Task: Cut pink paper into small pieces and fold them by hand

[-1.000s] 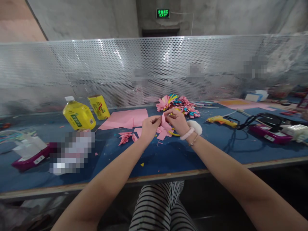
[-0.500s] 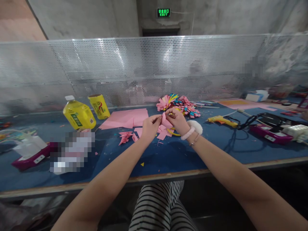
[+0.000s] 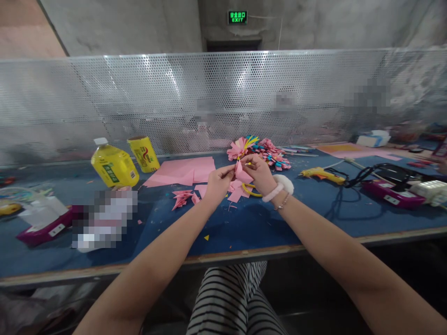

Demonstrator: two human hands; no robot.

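Observation:
A small folded piece of pink paper (image 3: 243, 174) is held up between both my hands, over the middle of the blue table. My left hand (image 3: 221, 181) pinches its left side with thumb and fingertips. Its right side is gripped by the fingers of my right hand (image 3: 260, 176), which has a fluffy white band at the wrist. Below lie loose pink paper squares (image 3: 238, 193) and a yellow ring-shaped thing (image 3: 252, 190), partly hidden. Several folded pink pieces (image 3: 182, 198) rest left of my left hand. Just behind my hands are pink, blue and yellow paper flowers (image 3: 268, 152).
Large pink sheets (image 3: 174, 172) lie at the back left, near a yellow bottle (image 3: 113, 165) and a yellow canister (image 3: 144, 154). On the right are a yellow glue gun (image 3: 323, 176), dark cables and a purple power strip (image 3: 393, 194). A perforated metal panel (image 3: 157, 102) stands behind.
The pink paper has turned slightly in my fingers, and more of its folded face shows. My fingers have shifted a little on it.

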